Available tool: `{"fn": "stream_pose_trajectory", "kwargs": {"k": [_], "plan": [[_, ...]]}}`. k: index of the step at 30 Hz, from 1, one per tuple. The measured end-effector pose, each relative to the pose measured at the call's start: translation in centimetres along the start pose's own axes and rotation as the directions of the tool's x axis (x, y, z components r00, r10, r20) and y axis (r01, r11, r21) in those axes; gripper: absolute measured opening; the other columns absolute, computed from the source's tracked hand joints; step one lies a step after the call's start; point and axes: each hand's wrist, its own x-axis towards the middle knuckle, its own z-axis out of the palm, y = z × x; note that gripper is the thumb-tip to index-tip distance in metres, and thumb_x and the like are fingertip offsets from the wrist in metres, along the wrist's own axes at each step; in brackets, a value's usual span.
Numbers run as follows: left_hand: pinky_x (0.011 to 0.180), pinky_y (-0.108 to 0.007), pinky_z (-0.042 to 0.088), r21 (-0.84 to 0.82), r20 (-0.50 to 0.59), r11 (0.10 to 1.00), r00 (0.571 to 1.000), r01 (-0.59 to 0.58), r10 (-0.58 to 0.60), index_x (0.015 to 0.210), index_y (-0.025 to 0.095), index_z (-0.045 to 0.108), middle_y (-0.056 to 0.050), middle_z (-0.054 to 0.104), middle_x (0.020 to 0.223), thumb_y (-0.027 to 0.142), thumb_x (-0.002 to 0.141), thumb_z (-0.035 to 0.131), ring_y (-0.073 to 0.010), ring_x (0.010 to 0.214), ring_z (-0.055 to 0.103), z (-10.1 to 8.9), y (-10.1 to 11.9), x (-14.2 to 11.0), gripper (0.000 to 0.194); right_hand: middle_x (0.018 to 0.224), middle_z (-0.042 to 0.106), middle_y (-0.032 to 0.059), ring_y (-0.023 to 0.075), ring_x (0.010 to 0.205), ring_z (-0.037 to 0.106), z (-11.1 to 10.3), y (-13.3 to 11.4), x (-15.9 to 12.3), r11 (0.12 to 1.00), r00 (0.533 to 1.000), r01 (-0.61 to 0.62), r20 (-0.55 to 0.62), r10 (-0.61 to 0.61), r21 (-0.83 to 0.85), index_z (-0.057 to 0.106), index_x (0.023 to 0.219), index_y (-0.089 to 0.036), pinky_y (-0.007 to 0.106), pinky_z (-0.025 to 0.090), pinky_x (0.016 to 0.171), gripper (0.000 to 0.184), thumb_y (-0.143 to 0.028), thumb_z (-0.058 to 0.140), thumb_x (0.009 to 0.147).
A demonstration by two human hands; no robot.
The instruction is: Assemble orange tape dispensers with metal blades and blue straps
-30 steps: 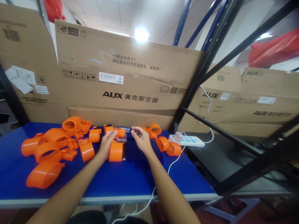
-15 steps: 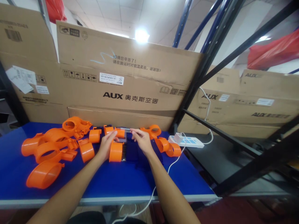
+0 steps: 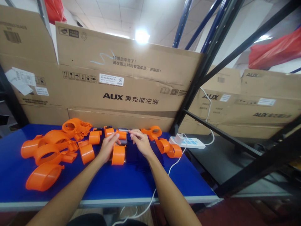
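Note:
My left hand (image 3: 108, 147) is closed on an orange tape dispenser (image 3: 122, 135), thumb on its near side. A grey metal-looking strip (image 3: 123, 130) lies along the dispenser's top edge. My right hand (image 3: 141, 142) has its thumb and forefinger pinched at the right end of that strip; whatever small thing sits between the fingertips cannot be made out. Just below my left fingers, an orange ring-shaped dispenser part (image 3: 118, 155) rests on the blue tabletop (image 3: 105, 185). Dark blue pieces (image 3: 138, 155) lie beneath my right hand, their shape unclear.
Several orange dispenser frames (image 3: 48, 153) are heaped at the left, with more orange parts (image 3: 164, 145) at the right. A white power strip (image 3: 187, 142) lies behind these, its white cable (image 3: 175, 164) crossing the table. Cardboard (image 3: 131, 91) walls the back; a black rack post (image 3: 199, 75) stands right.
My right fingertips have shifted slightly left and drawn together at the strip's end. The ring-shaped part below my left hand appears a little further right. My left hand keeps its hold.

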Motion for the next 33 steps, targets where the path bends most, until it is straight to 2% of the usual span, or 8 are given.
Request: {"fn": "stream_pose_trajectory", "kwargs": {"k": [11,13,15,18,21,27,31,33], "plan": [[0.048,-0.025,0.043,0.008,0.035,0.999,0.998,0.044,-0.044,0.074,0.015,0.071,-0.003,0.066,0.065,0.060,0.074,0.079,-0.0136,0.050,0.056,0.2,0.2,-0.3,0.046,0.106,0.065,0.0060,0.0160,0.077,0.061,0.2,0.2,-0.1,0.999,0.998,0.024,0.057,-0.022,-0.036,0.079,0.115,-0.028,0.025,0.050,0.054,0.034,-0.049,0.068,0.090],[0.048,-0.025,0.043,0.008,0.030,0.999,0.998,0.049,-0.049,0.071,0.014,0.070,-0.004,0.065,0.063,0.061,0.073,0.079,-0.0141,0.050,0.057,0.1,0.1,-0.2,0.048,0.107,0.066,0.0066,0.0177,0.081,0.063,0.1,0.2,-0.1,0.996,0.997,0.042,0.060,-0.038,-0.077,0.078,0.116,-0.027,0.026,0.051,0.056,0.034,-0.047,0.065,0.092],[0.047,-0.024,0.042,0.009,0.008,0.999,0.999,0.050,-0.050,0.070,0.014,0.069,-0.004,0.064,0.062,0.061,0.072,0.080,-0.0142,0.050,0.057,0.0,-0.1,0.0,0.048,0.110,0.068,0.0078,0.0203,0.091,0.066,-0.2,0.1,0.1,0.976,0.998,0.067,0.028,-0.062,-0.208,0.077,0.118,-0.025,0.030,0.055,0.066,0.034,-0.044,0.059,0.097],[0.046,-0.025,0.043,0.007,-0.032,0.999,0.998,0.050,-0.050,0.069,0.015,0.067,-0.002,0.062,0.059,0.061,0.070,0.080,-0.0143,0.048,0.056,-0.4,-0.4,0.4,0.047,0.118,0.070,0.0106,0.0220,0.107,0.064,-1.1,0.1,0.3,0.846,0.995,0.034,-0.061,-0.078,-0.533,0.073,0.122,-0.021,0.036,0.054,0.091,0.036,-0.035,0.046,0.103],[0.046,-0.026,0.043,0.001,-0.057,0.999,0.997,0.050,-0.050,0.067,0.016,0.065,-0.001,0.060,0.056,0.063,0.071,0.079,-0.0148,0.046,0.055,-0.7,-0.6,0.7,0.048,0.122,0.070,0.0135,0.0246,0.115,0.060,-1.7,0.3,0.2,0.704,0.996,-0.035,-0.084,-0.036,-0.709,0.072,0.121,-0.017,0.041,0.044,0.105,0.035,-0.029,0.045,0.101],[0.048,-0.026,0.044,-0.002,-0.058,0.999,0.997,0.045,-0.045,0.067,0.016,0.065,-0.002,0.062,0.061,0.062,0.069,0.080,-0.0150,0.049,0.057,-0.5,-0.4,0.5,0.049,0.123,0.071,0.0125,0.0310,0.117,0.056,-1.2,0.4,-0.8,0.565,0.996,-0.015,0.039,0.084,-0.825,0.077,0.109,-0.021,0.045,0.039,0.101,0.027,-0.037,0.063,0.091],[0.047,-0.026,0.043,0.002,-0.053,0.998,0.997,0.055,-0.055,0.067,0.016,0.065,-0.002,0.061,0.061,0.063,0.070,0.079,-0.0144,0.049,0.056,-0.2,-0.3,0.2,0.049,0.125,0.071,0.0121,0.0327,0.119,0.053,-0.9,-0.1,-1.1,0.324,0.950,0.040,0.136,0.282,-0.945,0.078,0.109,-0.026,0.047,0.033,0.100,0.041,-0.056,0.057,0.093],[0.048,-0.025,0.043,0.004,-0.056,0.998,0.997,0.056,-0.056,0.067,0.016,0.066,-0.002,0.061,0.061,0.063,0.070,0.079,-0.0141,0.050,0.055,-0.1,-0.3,0.1,0.049,0.124,0.071,0.0118,0.0331,0.119,0.053,-1.0,-0.3,-1.1,0.248,0.927,0.068,0.154,0.343,-0.966,0.078,0.112,-0.028,0.048,0.031,0.100,0.046,-0.061,0.053,0.094]]}}
